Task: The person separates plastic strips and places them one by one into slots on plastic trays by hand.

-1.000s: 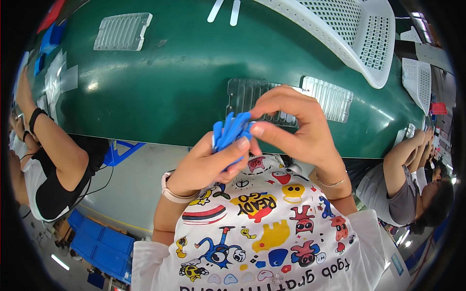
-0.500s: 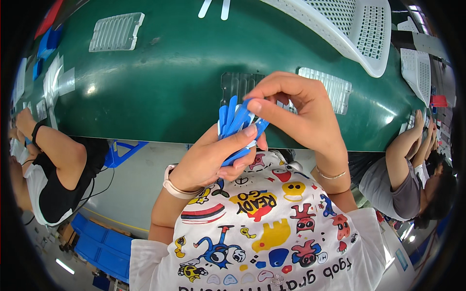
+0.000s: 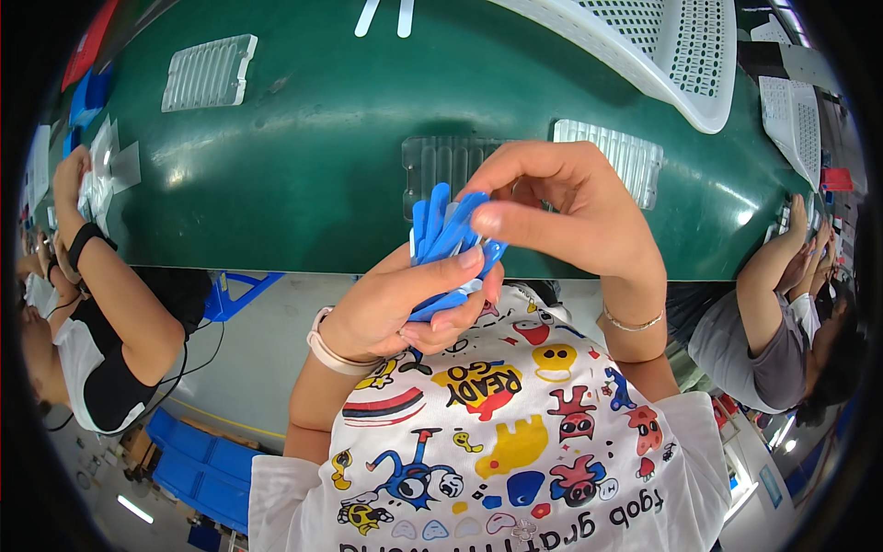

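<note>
My left hand point(image 3: 391, 299) is closed round a fanned bundle of flat blue strips point(image 3: 446, 225) with rounded ends; some white edges or faces show among them. Just beyond the table's near edge, the bundle points up and away from me. My right hand point(image 3: 570, 212) is at the bundle's upper right, thumb and forefinger pinched at the tip of one blue strip point(image 3: 467, 204). Its other fingers curl behind and are partly hidden. Behind the hands lies a clear ribbed plastic tray point(image 3: 432, 166), partly covered by the strips and my right hand.
Another clear ribbed tray point(image 3: 625, 166) lies right of my hands, and a third tray point(image 3: 207, 74) at far left. Two white strips point(image 3: 405, 17) lie at the back, near a white perforated basket point(image 3: 704, 69). Co-workers sit on both sides; clear plastic bags point(image 3: 106, 179) lie at left.
Both my hands stay at the bundle, with the strips slightly shifted under my right fingers. The left co-worker's arm has reached forward to the plastic bags. The view has shifted a little.
</note>
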Demonstrator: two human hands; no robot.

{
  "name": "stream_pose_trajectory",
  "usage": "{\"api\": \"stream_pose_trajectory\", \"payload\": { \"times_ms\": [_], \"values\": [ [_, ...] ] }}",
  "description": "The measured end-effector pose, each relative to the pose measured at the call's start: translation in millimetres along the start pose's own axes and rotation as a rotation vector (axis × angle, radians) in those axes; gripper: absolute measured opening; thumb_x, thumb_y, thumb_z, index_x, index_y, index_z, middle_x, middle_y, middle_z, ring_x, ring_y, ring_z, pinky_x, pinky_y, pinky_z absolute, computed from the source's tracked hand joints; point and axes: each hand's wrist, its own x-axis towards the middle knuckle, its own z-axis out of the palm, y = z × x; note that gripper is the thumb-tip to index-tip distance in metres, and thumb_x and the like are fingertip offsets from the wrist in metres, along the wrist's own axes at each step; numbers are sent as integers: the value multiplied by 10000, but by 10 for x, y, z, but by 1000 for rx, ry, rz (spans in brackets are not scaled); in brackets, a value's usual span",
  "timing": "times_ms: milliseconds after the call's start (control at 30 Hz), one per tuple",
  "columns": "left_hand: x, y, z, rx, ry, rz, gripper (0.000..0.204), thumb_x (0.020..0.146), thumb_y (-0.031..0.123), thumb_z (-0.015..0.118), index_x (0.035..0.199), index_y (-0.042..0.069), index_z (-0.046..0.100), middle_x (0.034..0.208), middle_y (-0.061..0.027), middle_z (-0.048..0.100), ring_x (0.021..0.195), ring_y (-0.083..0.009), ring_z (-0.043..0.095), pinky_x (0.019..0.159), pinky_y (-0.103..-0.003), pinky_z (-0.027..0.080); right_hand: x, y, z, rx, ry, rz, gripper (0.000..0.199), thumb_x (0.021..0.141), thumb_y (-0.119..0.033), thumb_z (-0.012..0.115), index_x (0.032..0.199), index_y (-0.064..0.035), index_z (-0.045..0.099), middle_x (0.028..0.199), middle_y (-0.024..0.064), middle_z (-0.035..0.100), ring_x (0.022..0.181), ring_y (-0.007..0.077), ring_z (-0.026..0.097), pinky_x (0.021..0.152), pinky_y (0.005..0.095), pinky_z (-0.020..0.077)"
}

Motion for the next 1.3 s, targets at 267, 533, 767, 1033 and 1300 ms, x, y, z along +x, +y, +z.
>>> {"api": "stream_pose_trajectory", "payload": {
  "times_ms": [267, 533, 767, 1033, 1300],
  "values": [
    [26, -30, -27, -12, 40, -11, 333, 949, 319, 461, 889, -5, 509, 513, 22, 391, 358, -20, 262, 323, -190, 179, -6, 47, -34, -45, 137, -25, 111, 790, -106, 673, 853, -18, 696, 696, 4, 640, 602, 20, 516, 519, 175, 391],
    [21, -26, 15, 215, 144, 23, 363, 953, 355, 452, 908, -1, 510, 518, 28, 383, 362, -23, 272, 331, -198, 195, 2, -66, -54, -174, 9, 103, 55, 804, -23, 646, 824, 26, 661, 752, 42, 650, 658, 60, 568, 586, 195, 450],
    [14, -14, -27, 107, 168, 105, 474, 951, 465, 386, 922, 6, 500, 535, 11, 407, 359, -22, 265, 327, -190, 203, 18, -78, -42, -162, 108, 14, 104, 793, -94, 647, 799, 7, 672, 680, 9, 627, 577, 37, 514, 512, 184, 400],
    [-5, -9, -136, -69, -3, 77, 476, 958, 463, 359, 917, 10, 499, 545, -4, 431, 354, -17, 254, 321, -179, 203, -24, -31, -342, -142, 142, -37, 95, 844, -63, 599, 914, -2, 618, 755, 17, 581, 574, 53, 460, 499, 184, 359],
    [-136, -20, -205, 186, 155, 94, 509, 939, 524, 334, 922, 37, 480, 521, -7, 393, 348, -42, 248, 327, -211, 191, 55, -35, -411, -706, 4, -83, 129, 822, -41, 619, 946, -8, 609, 748, 16, 586, 629, 88, 494, 553, 235, 406]
  ]
}}
